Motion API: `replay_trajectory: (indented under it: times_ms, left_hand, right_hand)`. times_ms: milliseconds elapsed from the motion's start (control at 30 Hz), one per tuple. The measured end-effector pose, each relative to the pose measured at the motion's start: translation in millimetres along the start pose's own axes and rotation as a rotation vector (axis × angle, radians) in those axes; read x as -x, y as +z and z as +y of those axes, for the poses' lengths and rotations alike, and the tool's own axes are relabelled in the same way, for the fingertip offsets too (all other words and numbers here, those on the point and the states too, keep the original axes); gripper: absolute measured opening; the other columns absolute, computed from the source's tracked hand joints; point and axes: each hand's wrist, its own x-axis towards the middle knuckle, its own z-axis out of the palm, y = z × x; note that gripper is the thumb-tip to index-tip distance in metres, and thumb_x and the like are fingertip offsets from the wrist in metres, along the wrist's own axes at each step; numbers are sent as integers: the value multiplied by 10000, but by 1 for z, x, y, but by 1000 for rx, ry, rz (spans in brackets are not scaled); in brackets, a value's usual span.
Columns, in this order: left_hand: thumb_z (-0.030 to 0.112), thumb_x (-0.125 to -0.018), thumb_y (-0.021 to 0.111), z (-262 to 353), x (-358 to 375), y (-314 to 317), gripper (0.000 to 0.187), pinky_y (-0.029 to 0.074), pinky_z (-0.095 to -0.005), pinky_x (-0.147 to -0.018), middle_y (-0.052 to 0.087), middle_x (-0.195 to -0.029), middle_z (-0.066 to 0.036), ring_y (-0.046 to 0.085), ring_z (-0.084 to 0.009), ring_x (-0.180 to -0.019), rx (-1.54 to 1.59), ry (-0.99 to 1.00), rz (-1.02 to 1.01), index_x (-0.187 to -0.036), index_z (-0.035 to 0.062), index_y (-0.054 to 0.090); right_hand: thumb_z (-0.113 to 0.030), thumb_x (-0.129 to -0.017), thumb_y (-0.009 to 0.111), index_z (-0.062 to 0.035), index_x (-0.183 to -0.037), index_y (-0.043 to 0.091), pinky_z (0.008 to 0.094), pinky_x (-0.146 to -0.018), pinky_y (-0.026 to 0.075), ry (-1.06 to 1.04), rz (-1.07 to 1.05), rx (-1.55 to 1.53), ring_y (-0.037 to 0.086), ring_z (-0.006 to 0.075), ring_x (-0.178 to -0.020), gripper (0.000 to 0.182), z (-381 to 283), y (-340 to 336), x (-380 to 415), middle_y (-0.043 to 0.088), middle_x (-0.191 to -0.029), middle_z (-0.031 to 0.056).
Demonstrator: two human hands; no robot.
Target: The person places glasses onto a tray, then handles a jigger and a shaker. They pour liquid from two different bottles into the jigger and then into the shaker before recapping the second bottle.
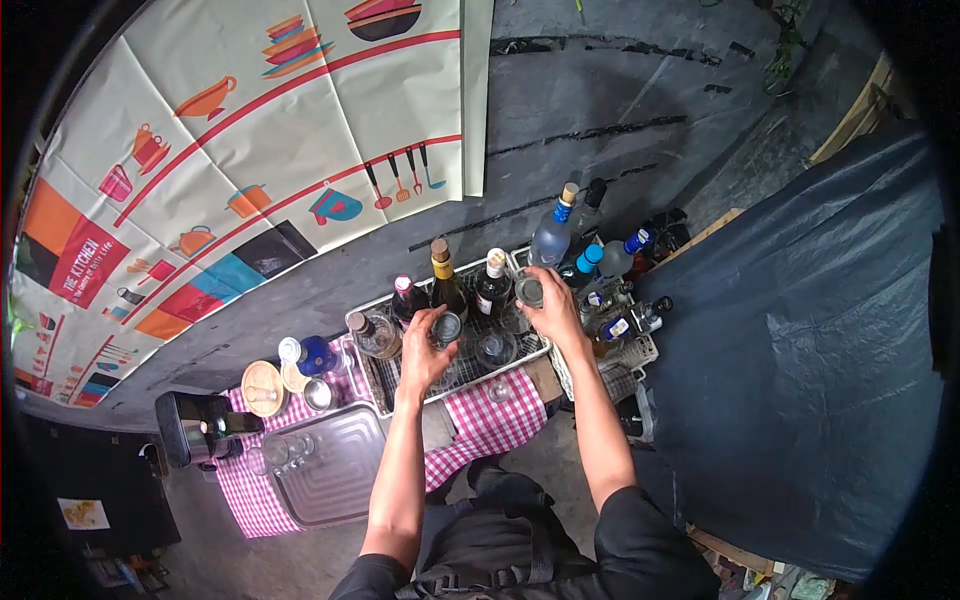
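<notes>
My left hand is closed around a small clear glass, its round rim facing up toward me. A second small clear glass is gripped in my right hand, a little farther to the right. Both hands are above a white wire rack of bottles. Close behind them stand a dark bottle with a white cap, a yellow-necked bottle with a cork and a red-capped bottle. Below and between my hands, a round glass vessel sits in the rack.
A clear ribbed tray lies on the pink checked cloth, with several small glasses at its left edge. A black appliance stands far left. More bottles, one tall and frosted, crowd the right. A dark tarp hangs there.
</notes>
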Motion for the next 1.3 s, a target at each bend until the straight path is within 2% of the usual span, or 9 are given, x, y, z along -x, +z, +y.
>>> replay_trajectory:
  times_ms: [600,667,767,900,967,1100,1300]
  left_hand:
    - [13,-645,808,13,-5,-20,644,521,-385,-950,631,-1217,-160,636,-343,-1129,56,43,-93,-1265,23,636]
    - [10,-664,801,14,-5,-20,647,555,-344,-823,637,-1225,-105,646,-265,-1113,50,28,-100,-1290,48,643]
    - [-4,-674,795,11,-5,-23,654,564,-352,-817,625,-1248,-98,642,-256,-1119,35,67,-118,-1304,60,633]
    - [-18,-683,788,15,-8,-29,653,571,-360,-825,616,-1262,-99,635,-248,-1131,37,80,-153,-1311,64,627]
    - [-31,-662,798,21,-8,-32,660,533,-373,-921,620,-1268,-149,634,-306,-1149,99,42,-167,-1296,31,624]
    - [-38,-669,796,28,-9,-37,666,537,-360,-916,616,-1278,-144,635,-291,-1147,100,4,-194,-1307,36,619]
    - [-44,-677,794,34,-11,-43,666,542,-350,-903,608,-1295,-135,639,-278,-1136,78,51,-197,-1313,47,618]
  right_hand:
    - [-22,-725,833,-33,-1244,562,443,-945,502,29,-23,18,608,407,-1131,585,-2,-3,-4,620,-1210,187]
    - [-22,-725,833,-32,-1242,564,442,-946,501,27,-22,12,608,406,-1134,582,-2,-3,-4,621,-1212,186]
    - [-21,-725,833,-27,-1235,570,442,-946,501,34,-26,3,610,404,-1133,574,-5,-6,-5,624,-1207,188]
    - [-21,-725,833,-20,-1227,575,444,-946,501,32,-21,0,614,402,-1125,564,-3,-5,-6,627,-1199,190]
    - [-22,-726,833,-18,-1228,575,445,-945,501,21,-13,8,615,402,-1123,564,-3,-4,-6,627,-1198,192]
    - [-26,-731,830,-12,-1229,574,446,-941,501,38,-24,27,615,406,-1120,560,-8,-7,-7,626,-1198,195]
    - [-32,-737,826,-12,-1233,572,448,-942,499,33,-27,15,612,410,-1120,558,-10,-9,-8,623,-1193,201]
